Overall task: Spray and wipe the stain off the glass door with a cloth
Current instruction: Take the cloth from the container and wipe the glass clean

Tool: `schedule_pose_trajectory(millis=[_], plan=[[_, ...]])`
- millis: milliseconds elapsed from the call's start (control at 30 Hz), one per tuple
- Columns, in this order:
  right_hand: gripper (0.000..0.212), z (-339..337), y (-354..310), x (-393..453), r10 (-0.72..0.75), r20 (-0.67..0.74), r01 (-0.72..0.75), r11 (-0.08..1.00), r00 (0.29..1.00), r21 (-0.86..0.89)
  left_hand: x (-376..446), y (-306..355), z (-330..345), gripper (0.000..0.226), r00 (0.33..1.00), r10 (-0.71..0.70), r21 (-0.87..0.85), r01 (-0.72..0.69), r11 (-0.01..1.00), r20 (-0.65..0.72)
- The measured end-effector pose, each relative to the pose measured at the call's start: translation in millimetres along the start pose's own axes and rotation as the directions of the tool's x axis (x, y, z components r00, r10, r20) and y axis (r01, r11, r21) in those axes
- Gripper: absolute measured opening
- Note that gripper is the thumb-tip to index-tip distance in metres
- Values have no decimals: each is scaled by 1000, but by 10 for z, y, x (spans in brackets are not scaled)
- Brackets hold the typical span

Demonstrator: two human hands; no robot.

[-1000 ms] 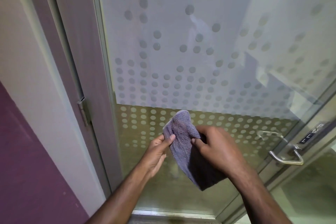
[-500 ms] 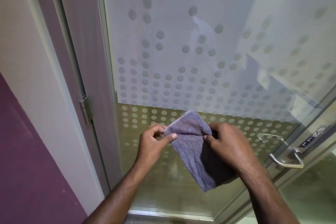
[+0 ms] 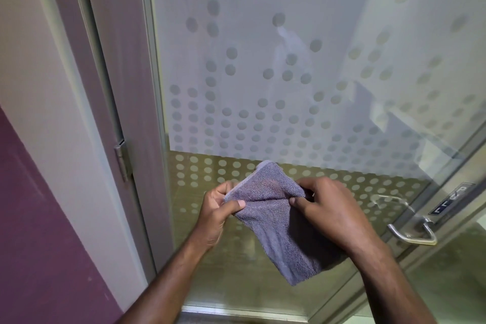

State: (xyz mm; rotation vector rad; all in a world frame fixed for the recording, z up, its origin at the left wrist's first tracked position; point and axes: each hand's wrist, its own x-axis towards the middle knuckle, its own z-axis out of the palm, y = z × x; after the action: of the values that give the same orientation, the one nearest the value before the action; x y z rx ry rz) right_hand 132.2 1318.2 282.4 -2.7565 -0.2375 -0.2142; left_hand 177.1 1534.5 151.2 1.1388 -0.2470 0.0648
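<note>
Two hands hold the cloth (image 3: pixel 273 221) up just before the door (image 3: pixel 289 73), readying it; wiping has not begun. Left hand (image 3: pixel 218 213) pinches its left edge between thumb and curled fingers. Right hand (image 3: pixel 331 216) grips the right side, thumb on top. Next, I judge, bunch it and press it to the glass.

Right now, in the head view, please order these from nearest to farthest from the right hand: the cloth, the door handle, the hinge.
1. The cloth: the right hand pinches its right edge, and the left hand pinches its left edge.
2. The door handle: apart from the hand, on its right.
3. The hinge: far left, beyond the left hand, on the door frame.
</note>
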Motion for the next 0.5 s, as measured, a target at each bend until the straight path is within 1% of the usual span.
schedule_pose_trajectory(millis=[33, 67, 100, 133, 167, 200, 233, 267, 300, 367, 433, 500], plan=[[11, 16, 16, 20, 1, 16, -1, 1000, 1000, 10, 25, -41, -53, 28, 1000, -7, 132, 10, 991, -23], [10, 44, 33, 57, 11, 42, -12, 1000, 999, 20, 42, -117, -116, 29, 997, -38, 239, 52, 970, -62], [12, 81, 50, 96, 29, 73, -32, 999, 997, 32, 45, -216, -189, 26, 985, -114, 286, 146, 947, -126], [18, 129, 67, 134, 55, 104, -60, 997, 993, 45, 24, -332, -253, 21, 953, -213, 304, 272, 913, -213], [26, 182, 92, 163, 86, 133, -94, 994, 987, 56, -29, -462, -316, 18, 901, -307, 297, 397, 869, -306], [31, 234, 122, 184, 117, 157, -129, 989, 981, 67, -107, -584, -366, 17, 849, -368, 270, 482, 834, -380], [34, 282, 158, 195, 145, 175, -160, 984, 974, 74, -191, -696, -392, 17, 813, -407, 233, 528, 817, -415], [34, 323, 192, 202, 164, 189, -180, 981, 968, 71, -276, -780, -386, 16, 801, -441, 197, 547, 814, -405], [32, 358, 219, 205, 173, 196, -188, 980, 965, 63, -344, -844, -354, 15, 806, -469, 173, 553, 815, -361], [25, 404, 231, 211, 172, 203, -185, 982, 964, 47, -430, -905, -231, 19, 831, -504, 111, 538, 835, -236], [17, 420, 189, 216, 154, 210, -168, 984, 966, 52, -440, -888, -63, 22, 845, -512, -26, 514, 857, -153], [11, 430, 144, 220, 135, 217, -153, 986, 967, 68, -412, -829, 100, 19, 846, -520, -154, 502, 851, -115]])
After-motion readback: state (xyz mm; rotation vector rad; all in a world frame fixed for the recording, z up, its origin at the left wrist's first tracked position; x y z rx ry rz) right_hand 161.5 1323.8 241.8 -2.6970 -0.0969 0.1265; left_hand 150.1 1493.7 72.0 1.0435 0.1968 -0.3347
